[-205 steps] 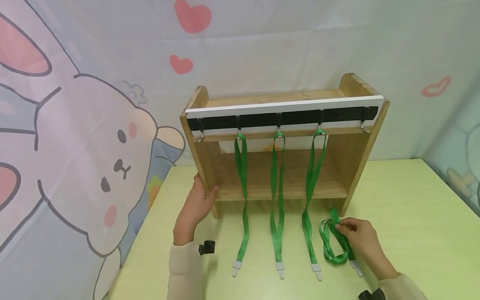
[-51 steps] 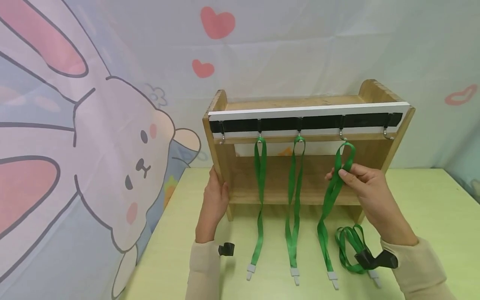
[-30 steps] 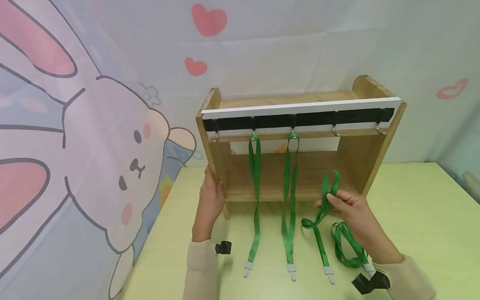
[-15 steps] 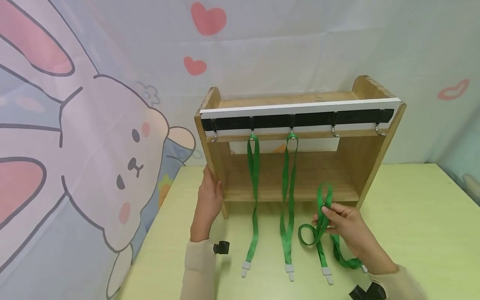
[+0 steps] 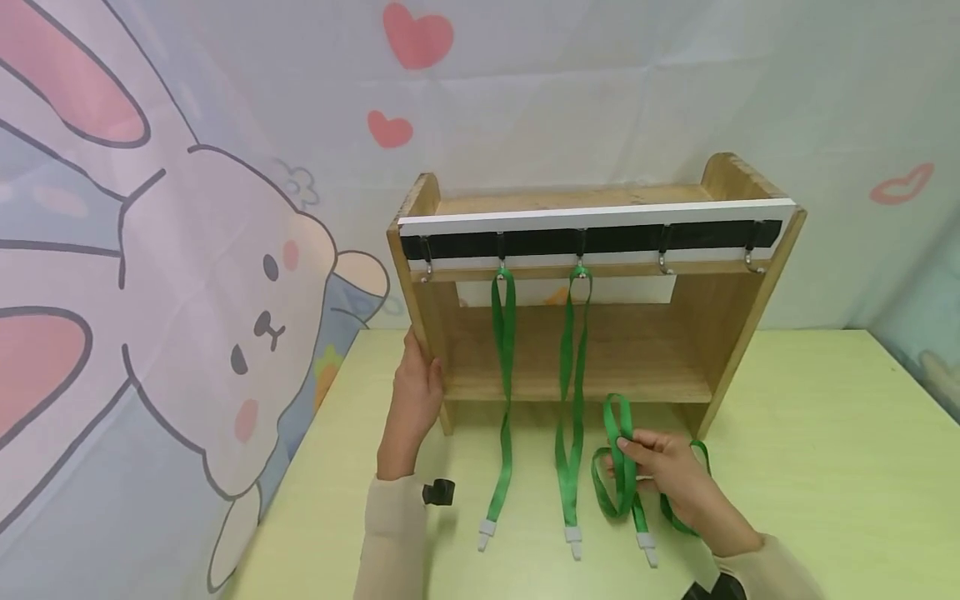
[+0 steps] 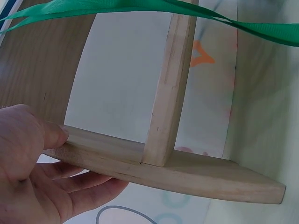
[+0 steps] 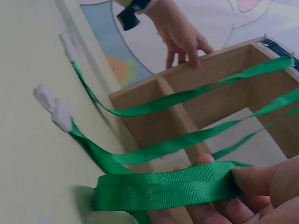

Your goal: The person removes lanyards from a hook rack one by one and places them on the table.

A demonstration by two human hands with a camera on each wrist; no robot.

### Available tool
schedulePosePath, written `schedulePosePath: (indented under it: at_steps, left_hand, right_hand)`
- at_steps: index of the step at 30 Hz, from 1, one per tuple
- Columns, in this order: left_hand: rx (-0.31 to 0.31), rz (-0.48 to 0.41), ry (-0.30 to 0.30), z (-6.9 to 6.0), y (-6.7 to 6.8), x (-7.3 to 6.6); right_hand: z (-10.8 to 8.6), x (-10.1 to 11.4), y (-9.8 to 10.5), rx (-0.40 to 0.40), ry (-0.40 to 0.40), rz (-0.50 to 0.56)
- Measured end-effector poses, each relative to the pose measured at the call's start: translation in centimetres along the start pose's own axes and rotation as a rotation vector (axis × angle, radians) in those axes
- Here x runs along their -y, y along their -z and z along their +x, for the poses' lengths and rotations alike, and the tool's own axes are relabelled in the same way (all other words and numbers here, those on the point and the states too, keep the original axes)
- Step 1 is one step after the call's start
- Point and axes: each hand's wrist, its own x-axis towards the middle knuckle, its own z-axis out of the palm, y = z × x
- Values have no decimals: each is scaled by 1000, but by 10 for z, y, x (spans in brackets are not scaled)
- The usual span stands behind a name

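My left hand (image 5: 414, 396) grips the left side panel of a small wooden shelf (image 5: 592, 396). In the left wrist view its thumb lies on one face of the panel and its fingers on the other. My right hand (image 5: 675, 471) pinches a green lanyard (image 7: 163, 189) near its upper loop. This lanyard hangs in loose loops just in front of the shelf, with its pale clip (image 5: 647, 548) low by the tabletop. Two more green lanyards, a left one (image 5: 504, 358) and a middle one (image 5: 568, 450), hang from hooks on the shelf's front.
A further green lanyard (image 5: 677, 518) lies on the pale tabletop (image 5: 840, 467), partly hidden behind the right hand. The rail has bare hooks at the left end (image 5: 427, 271) and on the right (image 5: 664, 265). A cartoon-printed curtain (image 5: 570, 100) stands behind.
The third lanyard has come off its hook in my right hand. Over the last second that hand has moved down and left, and the strap has slackened into loops. The left hand keeps its grip.
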Motion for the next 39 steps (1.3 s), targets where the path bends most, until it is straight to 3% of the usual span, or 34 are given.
schedulePosePath:
  at_steps: [6, 13, 22, 25, 31, 39]
  left_hand:
    - [14, -12, 23, 1, 1, 0]
    - [12, -6, 13, -2, 0, 2]
    - [-10, 9, -18, 0, 0, 2]
    - [-4, 11, -3, 0, -1, 2]
    - [19, 7, 28, 0, -2, 1]
    - [5, 29, -6, 0, 0, -1]
  right_hand:
    - [3, -13, -13, -24, -78, 16]
    - [3, -19, -15, -52, -113, -5]
    - [6, -20, -19, -177, -120, -219]
    - [7, -21, -18, -192, -121, -259]
    - [8, -26, -11, -168, -110, -332]
    - [9, -29, -10, -99, -55, -405]
